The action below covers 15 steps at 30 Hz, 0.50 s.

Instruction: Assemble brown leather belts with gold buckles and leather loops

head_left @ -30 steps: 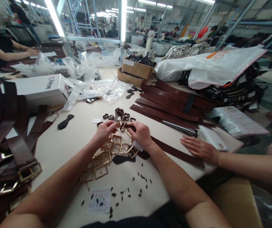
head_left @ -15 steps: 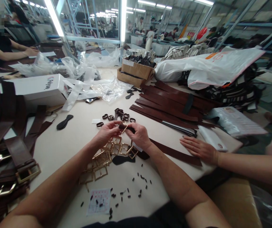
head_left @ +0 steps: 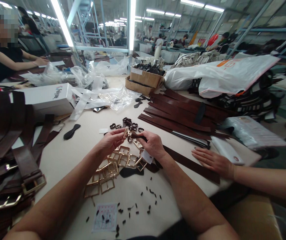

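Buckle [head_left: 125,132] pinched in the left hand [head_left: 111,141], just beside the strap [head_left: 136,135] clamped near its end in the right hand [head_left: 153,144], above the bench [head_left: 65,153]; fitting them together seems in hand, the next move likely calling for careful alignment

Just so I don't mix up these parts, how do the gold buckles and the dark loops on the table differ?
The gold buckles are shiny and squarish; the dark loops are rounded. Each buckle looks larger than each loop. Most buckles lie nearer the camera, the loops farther off. Both are open in the middle.
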Tool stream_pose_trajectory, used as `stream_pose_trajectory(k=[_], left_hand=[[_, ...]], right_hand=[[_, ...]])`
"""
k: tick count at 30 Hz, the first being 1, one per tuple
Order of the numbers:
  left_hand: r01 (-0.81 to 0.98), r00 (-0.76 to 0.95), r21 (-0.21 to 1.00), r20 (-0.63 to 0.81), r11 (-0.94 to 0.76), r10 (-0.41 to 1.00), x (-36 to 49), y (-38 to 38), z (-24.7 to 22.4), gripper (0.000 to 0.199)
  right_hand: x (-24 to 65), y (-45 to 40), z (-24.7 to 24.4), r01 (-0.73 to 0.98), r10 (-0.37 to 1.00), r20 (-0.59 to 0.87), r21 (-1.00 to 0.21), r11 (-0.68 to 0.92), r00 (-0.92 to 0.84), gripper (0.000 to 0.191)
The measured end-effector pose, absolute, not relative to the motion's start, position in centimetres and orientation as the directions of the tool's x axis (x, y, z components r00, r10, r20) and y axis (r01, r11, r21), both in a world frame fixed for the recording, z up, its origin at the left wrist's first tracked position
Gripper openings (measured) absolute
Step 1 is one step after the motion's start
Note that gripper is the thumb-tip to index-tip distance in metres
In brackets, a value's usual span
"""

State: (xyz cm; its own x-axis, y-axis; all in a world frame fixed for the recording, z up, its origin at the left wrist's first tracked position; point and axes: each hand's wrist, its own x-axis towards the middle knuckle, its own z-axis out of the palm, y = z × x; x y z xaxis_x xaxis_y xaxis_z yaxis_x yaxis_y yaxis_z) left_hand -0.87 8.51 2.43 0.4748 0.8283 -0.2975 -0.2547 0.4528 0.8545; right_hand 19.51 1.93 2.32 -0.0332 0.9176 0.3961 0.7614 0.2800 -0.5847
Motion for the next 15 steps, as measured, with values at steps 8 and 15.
stream_pose_trajectory(k=[8, 15], left_hand=[[-0.116, 0.228, 0.993, 0.04, -0.013, 0.973, 0.1, 7.9, 2.7, 0.037], [-0.042, 0.311, 0.977, 0.211, -0.209, 0.927, -0.1, 5.3, 2.9, 0.032]], right_hand=[[18.7, 1.4, 3.0, 0.222, 0.997, 0.055, -0.973, 0.066, -0.053, 0.019], [17.0, 0.7, 2.8, -0.131, 0.998, -0.058, -0.99, -0.056, 0.018, 0.028]])
